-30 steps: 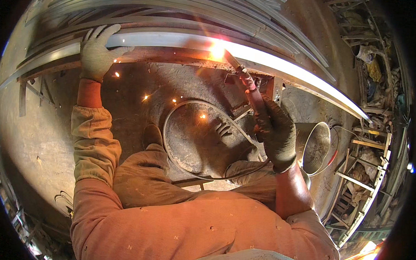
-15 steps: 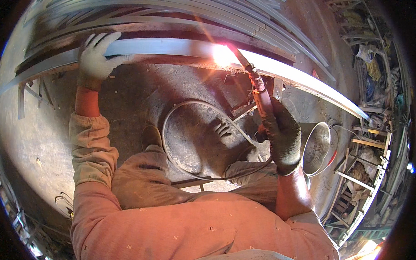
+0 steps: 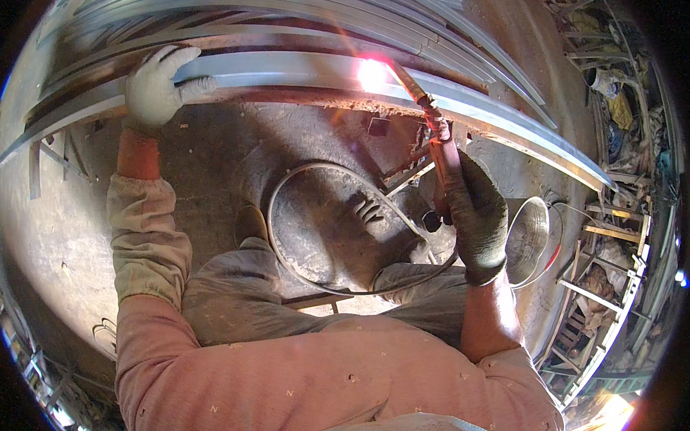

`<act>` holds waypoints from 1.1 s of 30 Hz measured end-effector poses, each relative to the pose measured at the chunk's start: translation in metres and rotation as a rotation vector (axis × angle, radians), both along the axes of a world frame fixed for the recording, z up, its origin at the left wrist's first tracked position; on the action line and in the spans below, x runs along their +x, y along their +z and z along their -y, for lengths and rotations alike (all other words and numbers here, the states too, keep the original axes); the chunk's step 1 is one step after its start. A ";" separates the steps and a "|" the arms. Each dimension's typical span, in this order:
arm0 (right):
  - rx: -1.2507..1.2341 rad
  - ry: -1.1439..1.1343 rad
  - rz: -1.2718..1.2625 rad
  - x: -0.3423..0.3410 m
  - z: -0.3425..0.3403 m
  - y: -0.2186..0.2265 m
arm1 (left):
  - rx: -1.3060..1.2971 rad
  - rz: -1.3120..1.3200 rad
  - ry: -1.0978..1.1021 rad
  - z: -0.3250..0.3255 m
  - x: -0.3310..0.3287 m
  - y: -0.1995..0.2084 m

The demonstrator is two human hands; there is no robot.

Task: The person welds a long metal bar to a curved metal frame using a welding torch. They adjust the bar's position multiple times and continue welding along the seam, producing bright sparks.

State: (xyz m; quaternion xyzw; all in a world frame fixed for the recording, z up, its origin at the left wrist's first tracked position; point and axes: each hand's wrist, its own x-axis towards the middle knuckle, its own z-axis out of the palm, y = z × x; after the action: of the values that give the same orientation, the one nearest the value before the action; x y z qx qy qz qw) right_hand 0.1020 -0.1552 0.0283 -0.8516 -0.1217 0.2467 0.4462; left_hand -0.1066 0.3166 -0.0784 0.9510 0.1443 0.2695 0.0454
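Observation:
A long grey steel bar (image 3: 278, 69) runs across the upper part of the head view. My gloved left hand (image 3: 158, 87) is on its left portion, thumb along the near edge and fingers over the top. In my gloved right hand (image 3: 479, 212) is a welding torch (image 3: 441, 135) with a wrapped neck, slanting up to the left. A bright pinkish-white glow (image 3: 373, 74) at its tip hides the spot on the bar there. From beneath the right hand, a cable (image 3: 273, 205) loops over the floor in front of my legs.
Rusty steel (image 3: 349, 102) lies under the bar's near edge. Behind it are several long metal lengths (image 3: 352, 18). A metal bucket (image 3: 528, 237) stands right of my right hand. Farther right are a metal rack (image 3: 623, 301) and piled scrap (image 3: 618, 111).
The glow is smaller and less blinding, showing more of the bar to its right. My left hand has shifted slightly left, its thumb and fingers a little wider apart. The right hand has moved slightly right.

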 end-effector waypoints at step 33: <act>0.033 0.058 -0.018 -0.001 -0.004 -0.019 | -0.522 -0.249 0.040 -0.021 0.014 0.015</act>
State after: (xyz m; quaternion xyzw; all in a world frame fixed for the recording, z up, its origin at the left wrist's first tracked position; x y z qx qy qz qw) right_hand 0.1010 -0.1510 0.0095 -0.8381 -0.1464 0.2651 0.4538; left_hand -0.0921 0.3381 -0.0635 0.9300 0.2318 0.1053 0.2650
